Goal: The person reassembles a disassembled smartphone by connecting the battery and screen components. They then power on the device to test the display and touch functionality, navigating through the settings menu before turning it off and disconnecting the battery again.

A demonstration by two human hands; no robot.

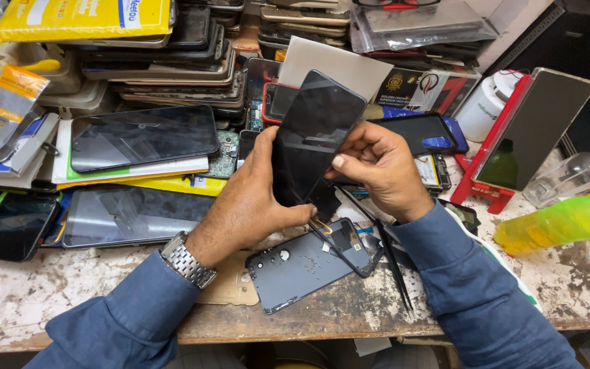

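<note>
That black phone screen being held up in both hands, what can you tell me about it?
The black phone screen is a thin, glossy dark panel with rounded corners, unlit. It is raised above the worn bench, tilted with its top leaning right. The left hand clasps its lower left edge; the right hand pinches its right edge.

Worn white workbench (pixel 49 301) with a grey phone back cover (pixel 302 266), tweezers (pixel 394 263), green bottle (pixel 560 222).

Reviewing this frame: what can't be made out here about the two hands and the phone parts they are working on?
All in the head view:
- Back of the glossy black phone screen panel: turned away.
- Left hand fingertips: behind that panel.
- Right hand fingers: curled, grip hidden.
- Dark grey phone back cover on the worn white table: upper end covered by hands and panel.
- Thin black tweezers: upper ends under the right wrist.
</note>
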